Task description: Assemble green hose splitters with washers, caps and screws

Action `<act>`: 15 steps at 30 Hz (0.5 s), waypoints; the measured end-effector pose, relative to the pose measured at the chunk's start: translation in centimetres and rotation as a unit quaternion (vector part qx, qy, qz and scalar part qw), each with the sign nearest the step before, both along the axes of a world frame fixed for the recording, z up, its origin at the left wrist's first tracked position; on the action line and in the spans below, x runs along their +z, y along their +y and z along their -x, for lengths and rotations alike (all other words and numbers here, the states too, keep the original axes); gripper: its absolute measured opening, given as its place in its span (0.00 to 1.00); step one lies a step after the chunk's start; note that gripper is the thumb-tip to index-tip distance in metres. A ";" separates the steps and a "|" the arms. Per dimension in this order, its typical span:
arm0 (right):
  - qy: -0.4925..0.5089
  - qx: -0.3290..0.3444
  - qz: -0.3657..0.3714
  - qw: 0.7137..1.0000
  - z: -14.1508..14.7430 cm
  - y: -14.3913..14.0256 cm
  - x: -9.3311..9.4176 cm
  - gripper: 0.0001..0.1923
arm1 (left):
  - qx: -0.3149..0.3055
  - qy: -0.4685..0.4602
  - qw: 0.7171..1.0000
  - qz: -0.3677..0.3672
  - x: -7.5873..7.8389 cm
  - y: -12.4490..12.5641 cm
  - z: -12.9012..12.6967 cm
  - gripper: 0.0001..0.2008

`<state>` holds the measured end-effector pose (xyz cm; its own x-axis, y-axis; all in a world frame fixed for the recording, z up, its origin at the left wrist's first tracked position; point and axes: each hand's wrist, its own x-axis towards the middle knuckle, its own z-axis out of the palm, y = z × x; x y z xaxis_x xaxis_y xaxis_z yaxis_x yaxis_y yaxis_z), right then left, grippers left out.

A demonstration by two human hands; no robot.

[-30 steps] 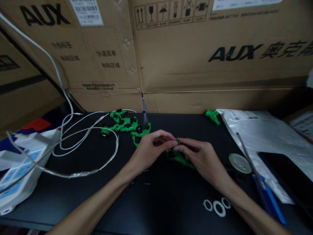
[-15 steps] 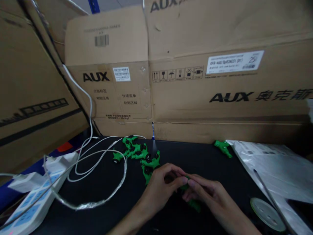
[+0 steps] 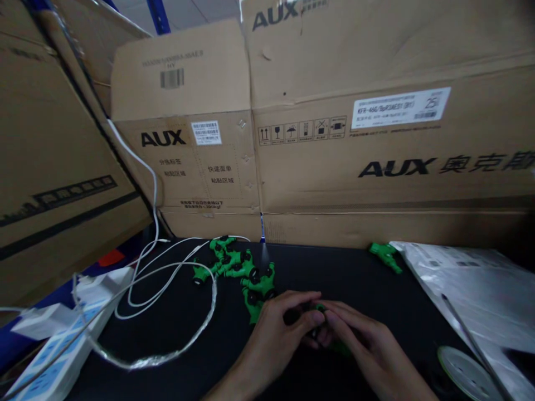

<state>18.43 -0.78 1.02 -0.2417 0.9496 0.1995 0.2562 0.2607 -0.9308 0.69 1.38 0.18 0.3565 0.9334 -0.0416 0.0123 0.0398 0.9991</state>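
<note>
Fingers (image 3: 314,319), two hands (image 3: 276,329) (image 3: 371,338), one green fitting (image 3: 340,348)

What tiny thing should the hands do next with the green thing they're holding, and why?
Probably give the green part a gentle turn, so more of it shows. The left hand and right hand seem to pinch it from either side, so it looks steadied, but they cover most of it, and I can't tell how it's fitted.
</note>
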 end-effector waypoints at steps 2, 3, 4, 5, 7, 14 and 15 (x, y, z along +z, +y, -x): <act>0.002 -0.017 -0.011 1.000 -0.1 0.0 -0.4 0.19 | -0.003 -0.025 1.000 0.016 0.1 -0.2 -0.1 0.22; 0.003 -0.027 -0.017 0.999 -0.2 0.0 -0.7 0.19 | -0.004 -0.029 0.999 0.017 0.2 -0.3 -0.2 0.23; 0.002 -0.036 -0.024 0.999 -0.3 0.0 -0.9 0.18 | -0.006 -0.027 1.000 0.010 0.3 -0.3 -0.2 0.23; 0.001 -0.044 -0.027 0.999 -0.3 0.0 -1.1 0.18 | -0.008 -0.019 1.000 -0.002 0.3 -0.4 -0.2 0.22; 0.002 -0.047 -0.028 0.998 -0.3 0.0 -1.4 0.17 | -0.012 0.004 0.999 -0.030 0.4 -0.4 -0.2 0.19; 0.066 -0.033 0.021 0.997 0.0 -0.1 -0.9 0.13 | -0.007 -0.005 1.000 -0.025 -0.1 -0.3 0.0 0.20; 0.077 -0.035 0.034 0.996 0.0 -0.1 -0.8 0.13 | -0.005 -0.006 1.000 -0.019 -0.2 -0.3 -0.1 0.20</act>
<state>18.46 -0.90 0.20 -0.1465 0.9757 0.1630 0.1238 0.1816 -0.9756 0.77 1.08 -0.01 0.3655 0.9308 -0.0014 0.0001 0.0015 1.0000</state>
